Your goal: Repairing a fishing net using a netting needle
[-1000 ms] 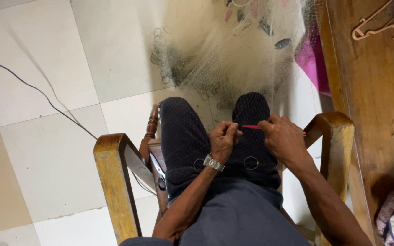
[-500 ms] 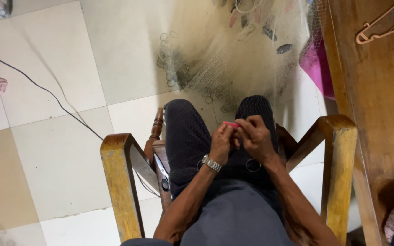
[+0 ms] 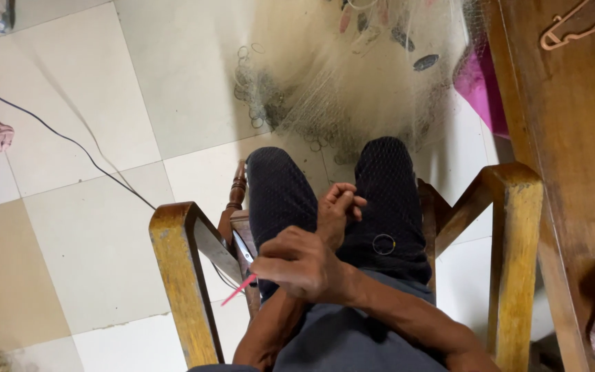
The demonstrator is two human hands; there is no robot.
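I sit in a wooden armchair [image 3: 173,262] with a fine pale fishing net [image 3: 352,76] draped from the floor over my dark-trousered knees. My left hand [image 3: 339,210] rests on my lap between the knees, fingers pinched together on the net's mesh. Crossed over my left forearm, my right hand [image 3: 304,265] reaches to the chair's left side. It grips a thin pink netting needle [image 3: 239,289] that points down and left. A small metal ring [image 3: 383,243] lies on my right thigh.
Small scissors [image 3: 242,248] lie at the seat's left edge. The net, with rings and dark weights, is heaped on the tiled floor ahead. A black cable [image 3: 70,141] crosses the tiles at left. A wooden table [image 3: 573,138] with hangers stands right, a pink object [image 3: 476,86] beside it.
My right hand has pulled away from the left and swung across to the chair's left side with the pink needle. The left hand stayed on the lap.
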